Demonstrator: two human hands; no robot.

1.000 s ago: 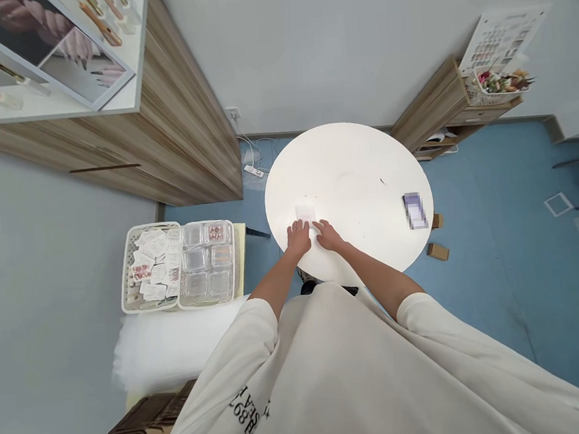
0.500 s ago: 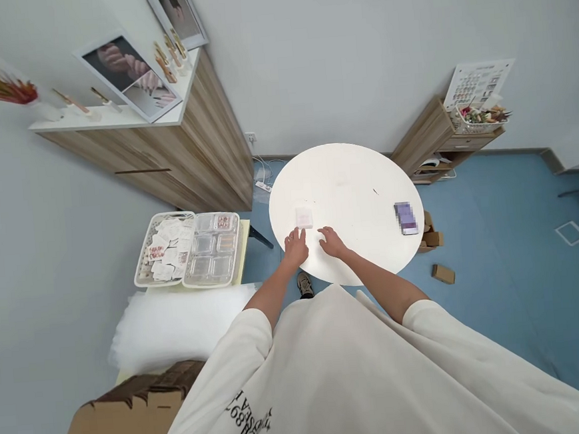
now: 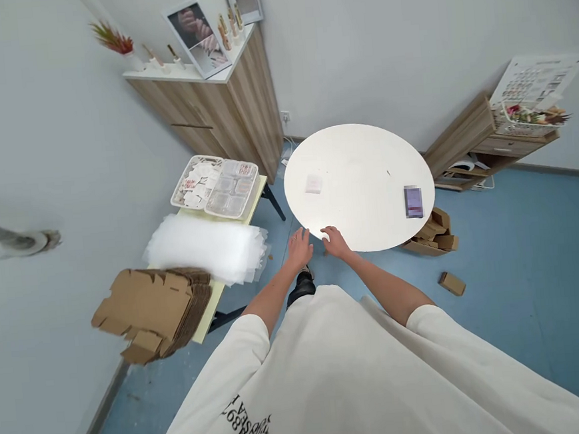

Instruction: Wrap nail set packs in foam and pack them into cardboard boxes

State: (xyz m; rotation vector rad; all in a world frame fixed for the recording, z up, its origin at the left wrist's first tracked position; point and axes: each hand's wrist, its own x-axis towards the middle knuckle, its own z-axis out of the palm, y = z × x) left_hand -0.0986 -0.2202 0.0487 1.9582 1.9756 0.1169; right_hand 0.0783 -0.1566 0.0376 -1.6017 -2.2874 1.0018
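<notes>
My left hand (image 3: 299, 246) is at the near left edge of the round white table (image 3: 360, 218), fingers stretched out and nothing in them. Close beside it, my right hand (image 3: 335, 242) reaches over the same edge with its fingers apart, also holding nothing. A small pale pink-and-white square packet (image 3: 313, 183) lies flat on the table, beyond both hands and touched by neither. Toward the table's right side lies a phone (image 3: 413, 202) with a purple, blurred screen. A tiny dark sliver (image 3: 388, 173) rests left of the phone and farther back.
At left, a narrow table bears a lidded plastic case (image 3: 232, 189) of cards, white packing sheets (image 3: 204, 246) and flattened cardboard boxes (image 3: 151, 308). An open carton (image 3: 429, 246) and a small brown box (image 3: 452, 284) are on the floor at right. Cabinets stand behind.
The view has swung left and back, bringing the cardboard stack fully into sight. Both hands have drawn back from beside the packet to the table's near edge. The packet stays on the table.
</notes>
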